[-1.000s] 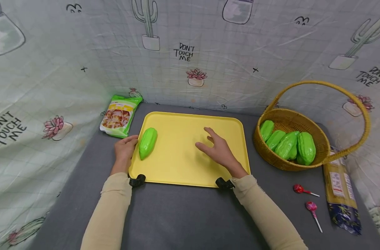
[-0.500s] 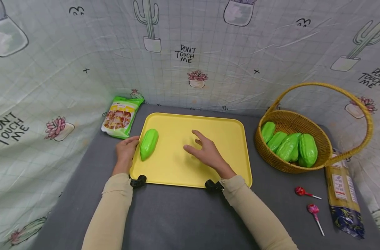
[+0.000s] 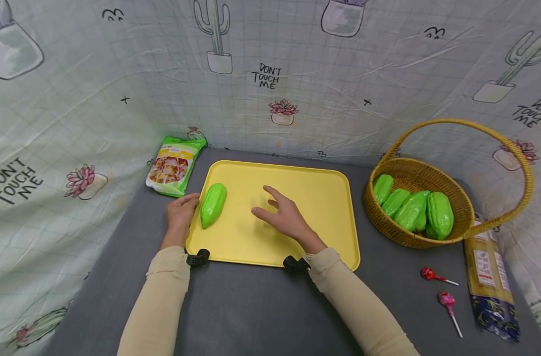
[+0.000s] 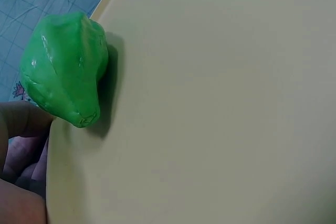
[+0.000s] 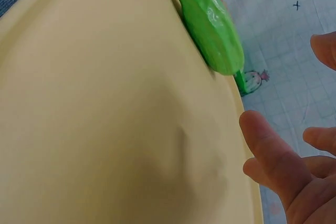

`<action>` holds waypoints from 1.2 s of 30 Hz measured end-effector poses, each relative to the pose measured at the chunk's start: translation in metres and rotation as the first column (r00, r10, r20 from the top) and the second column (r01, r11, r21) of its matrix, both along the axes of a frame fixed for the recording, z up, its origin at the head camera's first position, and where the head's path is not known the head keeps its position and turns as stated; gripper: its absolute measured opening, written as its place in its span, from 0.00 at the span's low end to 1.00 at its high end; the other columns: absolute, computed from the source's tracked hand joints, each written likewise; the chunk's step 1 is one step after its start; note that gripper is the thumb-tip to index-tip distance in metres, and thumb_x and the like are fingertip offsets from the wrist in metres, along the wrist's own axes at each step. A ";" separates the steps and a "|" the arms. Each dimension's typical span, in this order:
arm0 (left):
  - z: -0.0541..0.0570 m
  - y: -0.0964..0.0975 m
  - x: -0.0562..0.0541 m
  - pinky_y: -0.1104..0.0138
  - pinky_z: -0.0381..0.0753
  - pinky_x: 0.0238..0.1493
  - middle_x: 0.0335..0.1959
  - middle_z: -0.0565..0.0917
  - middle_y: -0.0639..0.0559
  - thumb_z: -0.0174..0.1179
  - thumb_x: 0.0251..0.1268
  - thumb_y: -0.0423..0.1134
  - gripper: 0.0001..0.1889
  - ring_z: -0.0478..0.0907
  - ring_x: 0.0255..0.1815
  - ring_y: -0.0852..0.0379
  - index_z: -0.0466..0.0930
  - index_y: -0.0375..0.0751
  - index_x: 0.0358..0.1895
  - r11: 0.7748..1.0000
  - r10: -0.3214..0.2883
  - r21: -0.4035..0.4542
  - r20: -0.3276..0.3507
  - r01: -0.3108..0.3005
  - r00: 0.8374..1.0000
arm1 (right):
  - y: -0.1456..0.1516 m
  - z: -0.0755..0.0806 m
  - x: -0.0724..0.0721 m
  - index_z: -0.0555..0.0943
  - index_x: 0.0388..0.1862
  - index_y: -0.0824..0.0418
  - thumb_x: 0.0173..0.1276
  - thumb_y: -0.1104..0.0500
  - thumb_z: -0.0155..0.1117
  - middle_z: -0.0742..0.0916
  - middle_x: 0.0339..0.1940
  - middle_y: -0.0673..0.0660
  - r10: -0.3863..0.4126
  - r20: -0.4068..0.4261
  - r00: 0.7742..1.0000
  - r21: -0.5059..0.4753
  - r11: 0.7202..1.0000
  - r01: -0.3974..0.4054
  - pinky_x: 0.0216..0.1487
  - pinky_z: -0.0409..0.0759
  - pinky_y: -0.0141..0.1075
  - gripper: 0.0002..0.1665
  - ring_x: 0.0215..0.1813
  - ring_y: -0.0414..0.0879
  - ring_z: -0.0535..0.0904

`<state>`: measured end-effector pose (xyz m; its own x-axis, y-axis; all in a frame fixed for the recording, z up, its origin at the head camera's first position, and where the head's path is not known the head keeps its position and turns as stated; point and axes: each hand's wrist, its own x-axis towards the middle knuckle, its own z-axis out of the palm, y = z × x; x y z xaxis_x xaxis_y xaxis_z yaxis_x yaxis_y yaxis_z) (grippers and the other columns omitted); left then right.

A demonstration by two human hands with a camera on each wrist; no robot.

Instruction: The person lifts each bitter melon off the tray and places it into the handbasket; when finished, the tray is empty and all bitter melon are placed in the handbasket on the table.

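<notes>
On the left part of a yellow tray (image 3: 297, 217) lies a glossy green starfruit (image 3: 213, 205), ribbed along its length. My left hand (image 3: 180, 217) holds the tray's left rim beside it; in the left wrist view the fingers (image 4: 23, 121) curl at the edge, partly hidden by the tray. Over the middle of the tray hovers my right hand (image 3: 285, 217), fingers spread and holding nothing. In the right wrist view that hand's fingers (image 5: 275, 153) are apart from the starfruit (image 5: 210, 30).
A wicker basket (image 3: 373, 210) with a tall handle, containing several green starfruits (image 3: 413, 210), stands right of the tray. Two lollipops (image 3: 428, 273) and a gold-and-blue packet (image 3: 490, 282) lie near it. A green food bag (image 3: 174, 166) sits at the back left, by the patterned curtain.
My right hand has moved left across the tray, from its right side to the middle. The left hand keeps its place at the rim, and the starfruit has not moved.
</notes>
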<state>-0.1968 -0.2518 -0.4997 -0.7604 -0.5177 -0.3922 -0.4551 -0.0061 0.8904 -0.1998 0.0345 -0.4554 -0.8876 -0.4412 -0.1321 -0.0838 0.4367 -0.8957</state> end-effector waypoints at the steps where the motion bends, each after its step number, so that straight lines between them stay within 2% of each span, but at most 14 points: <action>1: 0.000 0.000 0.000 0.62 0.79 0.67 0.68 0.80 0.43 0.57 0.75 0.37 0.18 0.76 0.68 0.51 0.83 0.42 0.63 1.000 -0.003 0.001 0.003 0.003 1.000 | -0.001 0.000 0.000 0.58 0.83 0.49 0.69 0.37 0.67 0.63 0.84 0.50 -0.001 0.003 1.000 -0.004 1.000 0.001 0.69 0.79 0.51 0.50 0.78 0.57 0.69; 14: 0.002 -0.004 -0.001 0.60 0.77 0.69 0.70 0.78 0.45 0.56 0.76 0.39 0.18 0.75 0.70 0.51 0.82 0.42 0.64 1.000 -0.024 -0.002 0.010 0.024 1.000 | -0.030 -0.005 0.002 0.57 0.84 0.53 0.69 0.39 0.69 0.62 0.84 0.55 0.049 0.012 0.999 -0.022 0.999 -0.049 0.71 0.77 0.52 0.52 0.77 0.59 0.70; 21: 0.000 -0.004 0.004 0.62 0.78 0.68 0.68 0.79 0.45 0.57 0.75 0.38 0.18 0.76 0.68 0.52 0.83 0.42 0.63 1.000 0.000 0.019 0.005 0.000 1.000 | -0.047 -0.010 0.001 0.55 0.85 0.52 0.68 0.40 0.69 0.62 0.84 0.57 0.098 0.047 0.994 -0.017 0.995 -0.097 0.69 0.79 0.51 0.54 0.77 0.58 0.70; 28: -0.001 -0.002 0.003 0.64 0.79 0.64 0.68 0.80 0.45 0.57 0.74 0.37 0.18 0.76 0.66 0.52 0.84 0.42 0.63 1.000 0.004 0.006 -0.019 -0.004 1.000 | -0.062 -0.014 -0.001 0.54 0.85 0.53 0.68 0.40 0.70 0.63 0.84 0.59 0.105 0.058 0.993 -0.028 0.994 -0.103 0.67 0.81 0.51 0.54 0.78 0.59 0.69; 36: -0.001 0.000 0.001 0.64 0.80 0.63 0.67 0.81 0.44 0.57 0.74 0.37 0.18 0.77 0.66 0.51 0.84 0.41 0.62 1.000 0.000 -0.004 -0.022 0.000 1.000 | -0.081 -0.014 -0.002 0.54 0.85 0.51 0.67 0.42 0.72 0.64 0.83 0.59 0.099 0.025 0.995 0.014 0.995 -0.099 0.74 0.74 0.50 0.55 0.79 0.58 0.67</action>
